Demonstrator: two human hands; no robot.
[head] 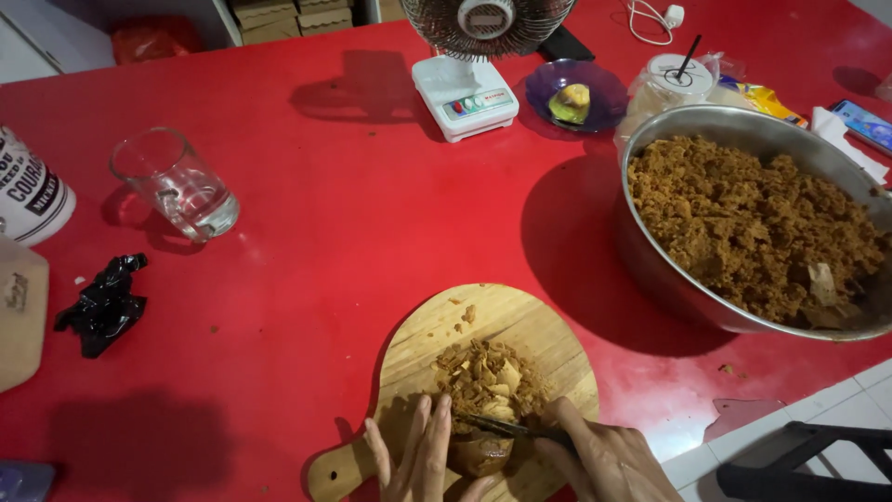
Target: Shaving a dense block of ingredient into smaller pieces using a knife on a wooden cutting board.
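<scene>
A round wooden cutting board [520, 321] lies at the near edge of the red table [325, 232]. On it sits a pile of brown shavings [488, 376] and a brown block [480, 453] of the same stuff. My left hand [413, 460] rests on the block, fingers spread along its left side. My right hand [604, 460] grips a dark knife [502, 426] whose blade lies across the top of the block.
A large metal bowl [688, 288] full of brown crumbs stands at the right. A glass mug [177, 181], a crumpled black wrapper [102, 302], a white desk fan [465, 88], a purple dish [576, 93], a lidded cup with a straw [678, 79] and a phone [864, 121] lie around.
</scene>
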